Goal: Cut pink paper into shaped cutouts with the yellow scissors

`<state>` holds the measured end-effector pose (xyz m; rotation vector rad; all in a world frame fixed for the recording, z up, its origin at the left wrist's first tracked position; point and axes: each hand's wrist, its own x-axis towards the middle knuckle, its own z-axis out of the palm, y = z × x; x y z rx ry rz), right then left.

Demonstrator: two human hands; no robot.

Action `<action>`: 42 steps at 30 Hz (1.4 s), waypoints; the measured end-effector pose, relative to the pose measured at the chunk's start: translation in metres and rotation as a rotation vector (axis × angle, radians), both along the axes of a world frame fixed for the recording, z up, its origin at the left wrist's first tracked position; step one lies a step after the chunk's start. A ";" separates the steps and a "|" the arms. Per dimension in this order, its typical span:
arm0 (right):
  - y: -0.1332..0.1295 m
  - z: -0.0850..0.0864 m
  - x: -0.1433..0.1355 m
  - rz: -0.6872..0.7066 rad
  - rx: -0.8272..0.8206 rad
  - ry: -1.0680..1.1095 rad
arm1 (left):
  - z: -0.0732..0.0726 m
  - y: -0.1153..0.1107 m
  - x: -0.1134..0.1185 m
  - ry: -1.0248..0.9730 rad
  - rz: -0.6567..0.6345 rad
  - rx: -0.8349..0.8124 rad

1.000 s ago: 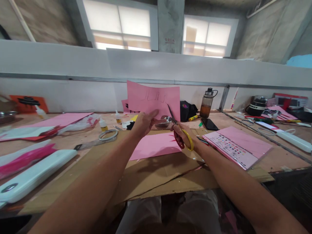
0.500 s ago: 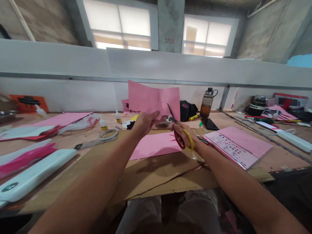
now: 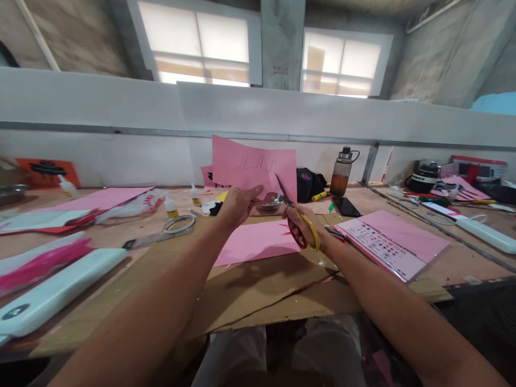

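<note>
A pink paper sheet (image 3: 237,166) with pencil outlines is held upright by its lower edge, pinched in my left hand (image 3: 239,204). My right hand (image 3: 301,220) is closed round the handles of scissors (image 3: 314,231) with one yellow and one red loop. The scissor blades point up and left, against the right part of the sheet; whether they are apart is hard to tell. Below both hands, another pink sheet (image 3: 253,244) lies on brown cardboard (image 3: 242,295). A shiny metal bowl (image 3: 270,203) shows just behind the held sheet's lower edge.
Glue bottles (image 3: 171,207), a tape ring (image 3: 179,224) and a white device (image 3: 60,290) are on the left. A drink bottle (image 3: 341,172), a black phone (image 3: 345,207) and a wrapped pink paper pack (image 3: 399,242) stand or lie to the right. A white partition (image 3: 141,156) rises behind.
The view has shifted very slightly. Both hands, the scissors and the held sheet keep nearly the same places.
</note>
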<state>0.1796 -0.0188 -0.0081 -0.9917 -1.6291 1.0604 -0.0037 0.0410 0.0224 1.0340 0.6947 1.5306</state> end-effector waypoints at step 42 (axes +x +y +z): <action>-0.002 0.002 -0.004 -0.002 -0.035 0.048 | -0.001 -0.011 0.008 0.017 -0.064 -0.034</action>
